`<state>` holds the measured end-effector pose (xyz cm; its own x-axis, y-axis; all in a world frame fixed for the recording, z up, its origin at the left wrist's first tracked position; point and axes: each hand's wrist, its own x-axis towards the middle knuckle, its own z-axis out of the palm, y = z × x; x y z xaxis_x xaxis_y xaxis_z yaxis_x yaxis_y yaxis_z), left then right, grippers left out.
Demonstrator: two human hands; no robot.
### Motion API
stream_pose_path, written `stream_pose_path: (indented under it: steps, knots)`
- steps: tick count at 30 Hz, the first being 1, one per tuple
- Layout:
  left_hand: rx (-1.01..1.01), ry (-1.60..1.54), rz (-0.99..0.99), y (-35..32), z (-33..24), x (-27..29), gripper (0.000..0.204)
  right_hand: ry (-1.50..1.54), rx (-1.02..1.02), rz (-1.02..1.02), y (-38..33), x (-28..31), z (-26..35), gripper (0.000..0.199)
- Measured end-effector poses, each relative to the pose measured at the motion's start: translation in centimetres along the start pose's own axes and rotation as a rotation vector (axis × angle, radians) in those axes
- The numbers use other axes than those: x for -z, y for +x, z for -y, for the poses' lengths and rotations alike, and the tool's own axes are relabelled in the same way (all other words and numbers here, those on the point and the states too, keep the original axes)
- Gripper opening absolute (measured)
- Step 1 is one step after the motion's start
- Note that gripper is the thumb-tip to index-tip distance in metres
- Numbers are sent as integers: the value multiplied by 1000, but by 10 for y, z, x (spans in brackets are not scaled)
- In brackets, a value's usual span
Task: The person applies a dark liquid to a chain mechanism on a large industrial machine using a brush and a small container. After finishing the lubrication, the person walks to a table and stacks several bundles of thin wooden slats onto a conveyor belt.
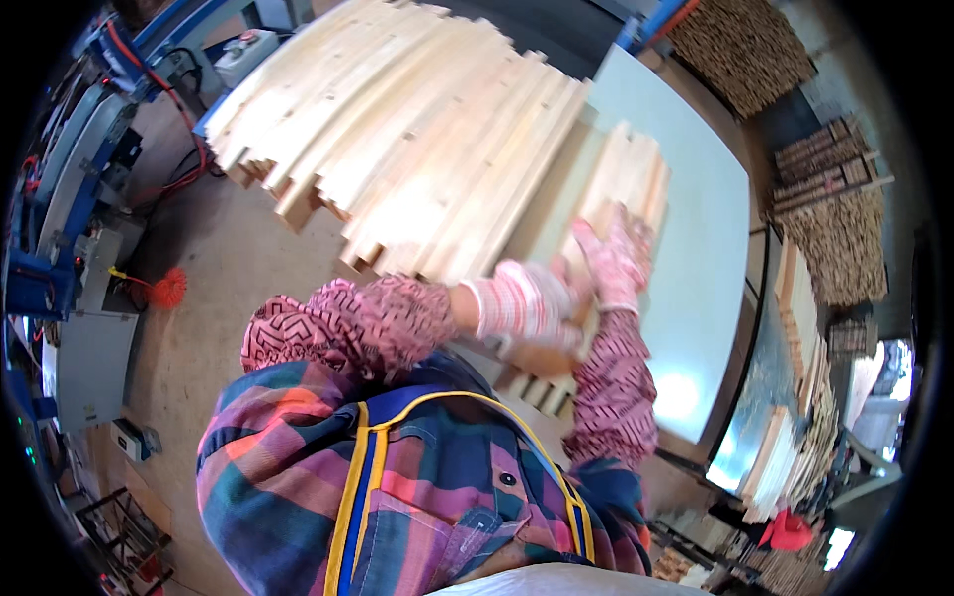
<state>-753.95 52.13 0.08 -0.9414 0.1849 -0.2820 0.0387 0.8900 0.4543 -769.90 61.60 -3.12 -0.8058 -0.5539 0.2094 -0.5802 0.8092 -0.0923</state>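
A short bundle of pale wooden strips (624, 174) lies on a smooth light-green tabletop (701, 219). My right hand (618, 263), in a pink-and-white glove, rests on top of this bundle with its fingers spread. Close to the bundle's near end is my left hand (522, 303), in a striped glove, reaching across from the left. Its fingers are smeared by motion, so whether they grip the wood cannot be made out. Left of both hands spreads a wide layer of long pale wooden strips (427, 119) with uneven ends.
Blue machinery (40, 283) with cables and a coiled red hose (167, 287) stands at the left. Stacked wood (840, 248) fills the far right, and more strips lie on a second table (740, 437). A red object (787, 531) shows at lower right.
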Motion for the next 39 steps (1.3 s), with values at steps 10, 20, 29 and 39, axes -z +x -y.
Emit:
stream_pose_path:
  steps: [10,20,29,39]
  knots:
    - [847,241,-1119,-230,346,150,77,-24,-174,181,3,6,15,86]
    - [1171,490,-1015,-300,480,182,60,-75,-168,179,2,1,7,88]
    - [1113,445,-1004,-286,470,188,61,-53,-129,122,-10,1,2,87]
    - [40,-476,-942,-85,239,25,79,235,-148,155,-16,26,-10,87]
